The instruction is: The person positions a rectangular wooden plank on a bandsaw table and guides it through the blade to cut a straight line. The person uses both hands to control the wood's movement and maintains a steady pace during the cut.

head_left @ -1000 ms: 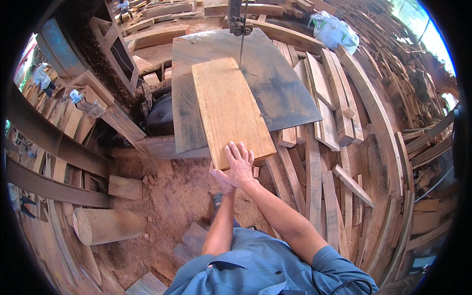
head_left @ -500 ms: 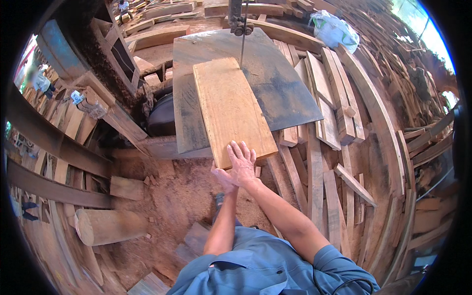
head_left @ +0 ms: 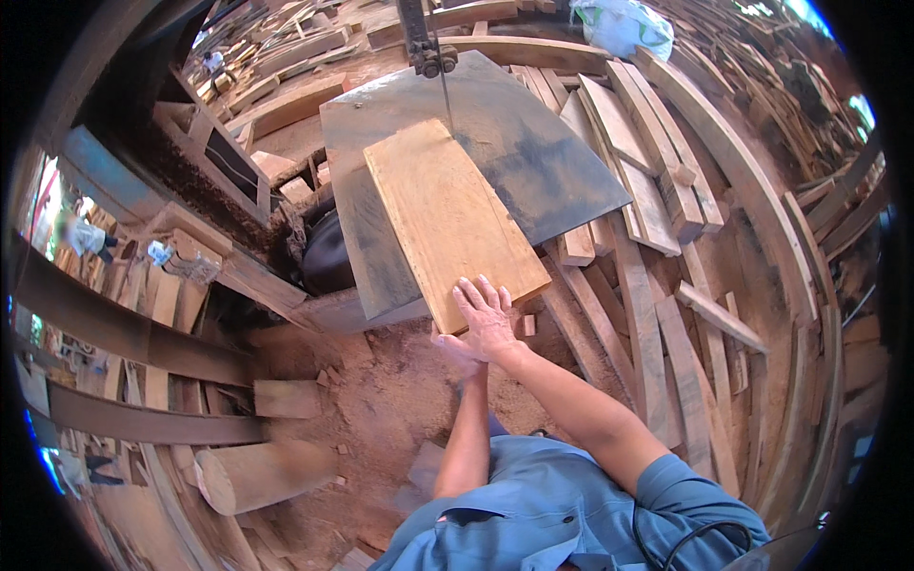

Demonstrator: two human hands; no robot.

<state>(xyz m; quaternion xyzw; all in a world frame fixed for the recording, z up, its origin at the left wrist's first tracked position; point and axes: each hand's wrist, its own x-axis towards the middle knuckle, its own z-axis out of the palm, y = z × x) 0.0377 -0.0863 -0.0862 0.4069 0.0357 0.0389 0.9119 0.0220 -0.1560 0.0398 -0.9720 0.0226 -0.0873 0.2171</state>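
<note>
A thick wooden board (head_left: 455,219) lies on the dark metal table (head_left: 571,171) of a band saw, its near end jutting past the table's edge. The saw blade (head_left: 447,103) stands upright at the board's far right corner, seeming to touch it. My right hand (head_left: 487,319) rests on top of the near end, fingers spread and flat. Beneath it, my left hand (head_left: 461,350) holds the board's near edge at the left corner; most of its fingers are hidden by the board and my right hand.
Above the table hangs the blade guide (head_left: 433,62). Long planks (head_left: 657,176) are stacked to the right. A round log (head_left: 257,476) lies on the sawdust-covered floor at the lower left. A white sack (head_left: 624,29) sits at the back, and people (head_left: 88,236) stand far left.
The whole view has turned a little, so the table and board appear more slanted. Both hands keep their places on the board, which has shifted little, if at all, against the blade.
</note>
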